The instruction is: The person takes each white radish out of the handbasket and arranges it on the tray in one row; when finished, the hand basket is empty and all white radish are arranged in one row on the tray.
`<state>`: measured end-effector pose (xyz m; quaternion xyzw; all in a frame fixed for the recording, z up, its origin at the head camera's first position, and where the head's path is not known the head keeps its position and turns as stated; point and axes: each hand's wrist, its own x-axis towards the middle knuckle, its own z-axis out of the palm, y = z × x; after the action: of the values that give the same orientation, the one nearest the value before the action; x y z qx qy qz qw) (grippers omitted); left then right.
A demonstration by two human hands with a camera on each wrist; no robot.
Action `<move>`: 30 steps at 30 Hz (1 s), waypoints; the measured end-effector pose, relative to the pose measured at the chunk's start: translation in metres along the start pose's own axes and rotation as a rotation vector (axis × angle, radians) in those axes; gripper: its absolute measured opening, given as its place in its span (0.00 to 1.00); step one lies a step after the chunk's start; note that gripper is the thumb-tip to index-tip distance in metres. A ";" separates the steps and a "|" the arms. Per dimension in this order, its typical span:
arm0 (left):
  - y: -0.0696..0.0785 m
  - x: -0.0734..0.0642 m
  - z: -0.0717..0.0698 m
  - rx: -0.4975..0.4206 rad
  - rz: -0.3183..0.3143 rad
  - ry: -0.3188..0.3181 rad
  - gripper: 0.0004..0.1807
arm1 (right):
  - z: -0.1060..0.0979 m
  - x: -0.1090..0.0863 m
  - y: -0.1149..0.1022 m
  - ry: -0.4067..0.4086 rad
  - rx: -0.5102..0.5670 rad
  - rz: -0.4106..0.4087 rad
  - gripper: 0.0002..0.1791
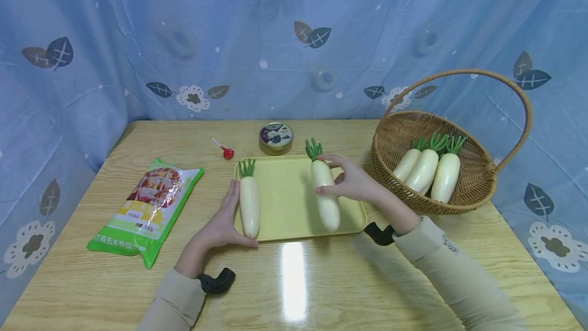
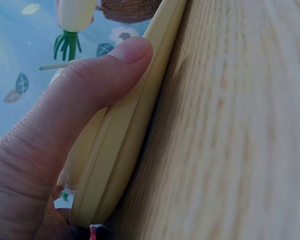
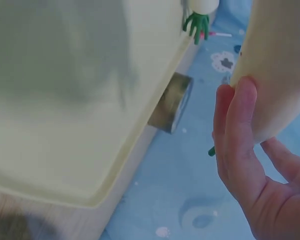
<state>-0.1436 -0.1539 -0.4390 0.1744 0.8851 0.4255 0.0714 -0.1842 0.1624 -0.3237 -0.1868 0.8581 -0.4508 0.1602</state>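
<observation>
My right hand grips a white radish with green stems, thumb on one side and fingers on the other. In the right wrist view this radish is raised above the pale yellow tray. Along the tray's left side lies a second white radish, its stems pointing away from me. My left hand rests at the tray's near left corner, fingers straight along the left edge. Its thumb lies against the near outer wall in the left wrist view.
On the right stands a wicker basket with a tall handle, holding several radishes. Behind the tray are a round tin and a red lollipop. A green-and-white food bag lies at left. A blue curtain hangs behind the table.
</observation>
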 end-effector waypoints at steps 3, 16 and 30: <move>0.000 0.000 0.000 -0.002 -0.005 -0.003 0.82 | 0.005 0.001 0.000 -0.010 0.001 0.000 0.42; -0.001 0.000 0.000 -0.009 -0.007 -0.005 0.82 | 0.024 0.014 0.003 -0.005 0.011 -0.004 0.42; -0.003 0.000 0.000 0.008 0.014 0.003 0.82 | 0.045 0.029 0.007 -0.015 0.036 -0.014 0.42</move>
<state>-0.1444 -0.1555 -0.4414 0.1803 0.8857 0.4227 0.0664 -0.1915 0.1206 -0.3571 -0.1933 0.8472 -0.4659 0.1670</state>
